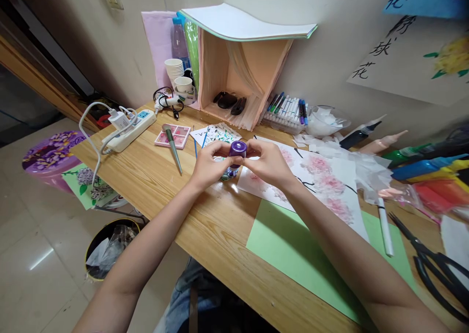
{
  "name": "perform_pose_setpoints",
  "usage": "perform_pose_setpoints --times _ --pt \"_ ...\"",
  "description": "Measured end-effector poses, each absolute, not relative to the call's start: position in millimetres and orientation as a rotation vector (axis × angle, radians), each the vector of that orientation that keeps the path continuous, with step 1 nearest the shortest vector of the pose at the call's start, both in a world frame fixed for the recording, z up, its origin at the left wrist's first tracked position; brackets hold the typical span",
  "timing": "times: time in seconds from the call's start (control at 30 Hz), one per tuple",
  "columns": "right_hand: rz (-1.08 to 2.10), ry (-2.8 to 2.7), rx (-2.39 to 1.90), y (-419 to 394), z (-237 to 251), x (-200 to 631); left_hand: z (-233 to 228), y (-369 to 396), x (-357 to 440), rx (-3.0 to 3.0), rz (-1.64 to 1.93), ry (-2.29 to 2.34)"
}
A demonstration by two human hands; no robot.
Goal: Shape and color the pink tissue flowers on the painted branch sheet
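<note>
Right now both hands meet above the middle of the wooden desk (164,186), pinching a small purple cylinder (238,150) between them. The left hand (208,167) closes its grip on the cylinder's left side with thumb and fingertips; the right hand (267,162) pinches its right side the same way. The purple piece is short and stubby, and its long axis seems to run roughly upright, tilted slightly, with the rounded top facing the camera; its lower end is partly hidden by the fingers, so the exact tilt is hard to tell. Just below it, behind the left hand, part of a small round container (229,173) with a patterned side shows, resting on the desk.

Under the right hand lies a white sheet painted with pink flowers (330,186), overlapping a light green sheet (293,255) nearer the desk's front edge. A white power strip (132,128) with plugs sits at the left end, near a pink paint palette (176,135) and a green-handled tool (173,147) lying across it. A row of markers (287,111) stands against the wall beside an open paper box (238,74). Black scissors (436,264) lie at the far right, with a white stick (384,228) near them. A bin (110,250) stands on the floor at left.
</note>
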State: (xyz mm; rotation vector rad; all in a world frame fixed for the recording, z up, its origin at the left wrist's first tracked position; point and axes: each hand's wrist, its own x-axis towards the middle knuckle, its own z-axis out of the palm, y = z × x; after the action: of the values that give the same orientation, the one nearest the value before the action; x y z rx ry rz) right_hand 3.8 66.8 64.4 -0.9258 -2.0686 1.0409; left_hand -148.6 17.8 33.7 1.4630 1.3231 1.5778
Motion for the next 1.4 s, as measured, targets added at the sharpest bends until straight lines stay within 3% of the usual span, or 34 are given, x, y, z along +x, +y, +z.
perform_pose_setpoints --times 1.17,1.4 --pt "0.988 -2.093 -0.993 63.3 70.1 5.5 31.0 16.9 -141.1 1.412 1.635 1.342" --pt "1.209 -1.956 -1.01 72.6 70.7 7.6 32.3 21.7 -155.9 1.519 1.621 1.297"
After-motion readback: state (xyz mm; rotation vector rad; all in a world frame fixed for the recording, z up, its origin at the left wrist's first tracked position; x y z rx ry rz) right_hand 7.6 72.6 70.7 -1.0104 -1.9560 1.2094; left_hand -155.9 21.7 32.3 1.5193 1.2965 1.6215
